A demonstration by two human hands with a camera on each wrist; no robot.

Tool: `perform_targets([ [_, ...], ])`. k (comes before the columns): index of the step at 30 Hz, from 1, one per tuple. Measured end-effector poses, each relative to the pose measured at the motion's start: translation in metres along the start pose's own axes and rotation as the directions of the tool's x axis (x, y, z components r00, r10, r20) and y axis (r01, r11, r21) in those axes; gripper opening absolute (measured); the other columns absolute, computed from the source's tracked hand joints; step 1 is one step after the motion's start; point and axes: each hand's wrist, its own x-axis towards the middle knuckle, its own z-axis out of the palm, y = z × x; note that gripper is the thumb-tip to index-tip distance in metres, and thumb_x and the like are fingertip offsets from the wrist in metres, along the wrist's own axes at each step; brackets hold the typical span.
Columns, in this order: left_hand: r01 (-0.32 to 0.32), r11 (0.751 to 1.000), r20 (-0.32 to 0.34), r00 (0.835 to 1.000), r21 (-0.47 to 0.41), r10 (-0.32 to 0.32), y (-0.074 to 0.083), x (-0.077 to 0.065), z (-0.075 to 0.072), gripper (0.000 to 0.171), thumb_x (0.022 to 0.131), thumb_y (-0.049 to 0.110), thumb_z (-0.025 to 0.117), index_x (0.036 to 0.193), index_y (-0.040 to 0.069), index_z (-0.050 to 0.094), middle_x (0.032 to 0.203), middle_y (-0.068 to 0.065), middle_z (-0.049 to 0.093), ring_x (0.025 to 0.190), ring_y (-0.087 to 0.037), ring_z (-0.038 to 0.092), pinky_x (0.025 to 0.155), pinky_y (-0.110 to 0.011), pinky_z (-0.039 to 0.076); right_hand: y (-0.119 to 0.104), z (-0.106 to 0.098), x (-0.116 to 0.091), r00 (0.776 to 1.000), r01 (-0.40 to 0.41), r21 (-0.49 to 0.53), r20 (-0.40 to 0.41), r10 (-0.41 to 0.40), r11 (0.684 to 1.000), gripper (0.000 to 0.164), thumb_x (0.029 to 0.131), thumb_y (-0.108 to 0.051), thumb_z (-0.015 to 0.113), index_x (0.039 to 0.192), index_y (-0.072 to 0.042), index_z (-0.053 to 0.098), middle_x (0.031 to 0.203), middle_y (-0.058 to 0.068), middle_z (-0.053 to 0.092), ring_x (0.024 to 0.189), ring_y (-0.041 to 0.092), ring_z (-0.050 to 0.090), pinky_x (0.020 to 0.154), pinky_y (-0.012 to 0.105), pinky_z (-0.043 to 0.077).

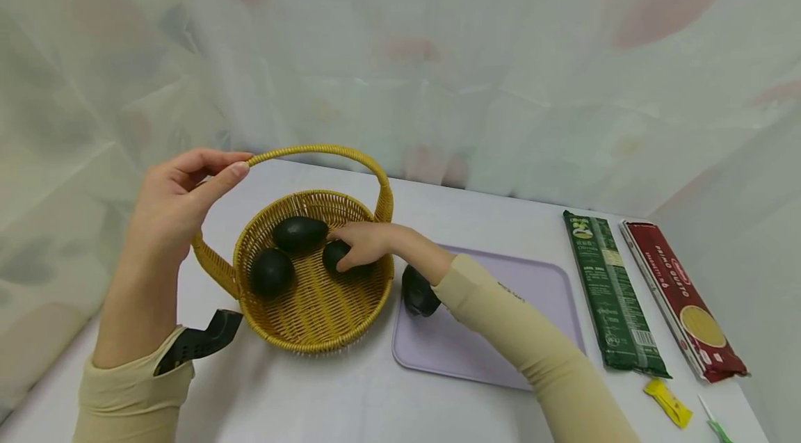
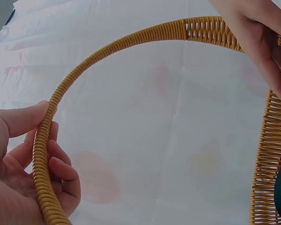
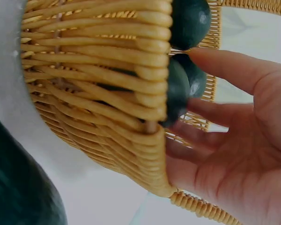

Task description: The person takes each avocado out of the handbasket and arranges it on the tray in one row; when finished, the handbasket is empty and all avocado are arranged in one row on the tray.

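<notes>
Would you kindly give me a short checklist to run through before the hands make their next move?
1. Left hand holding the basket handle: ok, thumb and fingers are on it.
2. Basket standing upright: ok.
3. Right hand firmly gripping the avocado under it: cannot tell; contact shows, firmness doesn't.
4. Other two avocados inside the basket: ok.
5. Tray free of avocados: not ok; one lies near its left edge, beneath the right forearm.
</notes>
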Motion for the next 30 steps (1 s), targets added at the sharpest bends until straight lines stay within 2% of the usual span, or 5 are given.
perform_targets([
  [9, 0.006, 1.000, -0.001, 1.000, -0.004, -0.006, 0.000, 0.000, -0.001, 0.012, 0.088, -0.001, 0.069, 0.097, 0.004, 0.075, 0.098, 0.000, 0.073, 0.091, -0.013, 0.058, 0.076, -0.015, 0.046, -0.008, -0.006, 0.006, 0.985, 0.072, -0.029, 0.162, -0.066, 0.997, 0.059, 0.093, -0.020, 0.067, 0.146, -0.012, 0.044, 0.144, 0.008, 0.047, 0.133, 0.020, 0.042, 0.101, 0.027, 0.039],
  [12, 0.006, 1.000, -0.001, 1.000, -0.003, -0.006, 0.000, 0.000, -0.001, 0.012, 0.088, -0.001, 0.069, 0.098, 0.004, 0.075, 0.097, 0.000, 0.073, 0.091, -0.013, 0.058, 0.077, -0.016, 0.045, -0.014, -0.007, 0.010, 0.971, 0.067, 0.010, 0.230, -0.067, 0.998, 0.059, 0.091, -0.016, 0.068, 0.145, -0.013, 0.045, 0.144, 0.009, 0.046, 0.128, 0.019, 0.046, 0.093, 0.031, 0.047],
  [20, 0.005, 1.000, -0.002, 1.000, 0.011, -0.005, 0.000, 0.000, -0.002, 0.012, 0.089, 0.000, 0.068, 0.098, 0.004, 0.075, 0.097, 0.000, 0.073, 0.092, -0.013, 0.058, 0.077, -0.016, 0.045, -0.028, -0.011, 0.019, 0.915, -0.047, 0.126, 0.404, -0.008, 0.991, 0.061, 0.087, -0.011, 0.073, 0.143, -0.016, 0.049, 0.134, 0.003, 0.050, 0.115, 0.013, 0.053, 0.087, 0.039, 0.053],
  [26, 0.012, 1.000, -0.001, 1.000, 0.005, -0.012, -0.001, -0.001, -0.003, 0.011, 0.089, 0.001, 0.069, 0.097, 0.003, 0.075, 0.097, 0.000, 0.073, 0.091, -0.014, 0.057, 0.077, -0.017, 0.044, -0.029, -0.010, 0.026, 0.865, -0.090, 0.095, 0.501, 0.030, 0.991, 0.064, 0.082, -0.014, 0.080, 0.140, -0.019, 0.053, 0.129, -0.003, 0.052, 0.113, 0.008, 0.051, 0.081, 0.034, 0.055],
  [30, 0.016, 1.000, 0.005, 1.000, -0.001, -0.016, -0.001, 0.000, -0.003, 0.012, 0.089, 0.000, 0.069, 0.098, 0.003, 0.075, 0.097, 0.000, 0.073, 0.092, -0.014, 0.057, 0.078, -0.017, 0.044, -0.026, -0.008, 0.031, 0.838, -0.101, 0.068, 0.544, 0.048, 0.993, 0.067, 0.080, -0.017, 0.082, 0.140, -0.024, 0.053, 0.135, -0.005, 0.050, 0.118, 0.008, 0.050, 0.082, 0.036, 0.055],
])
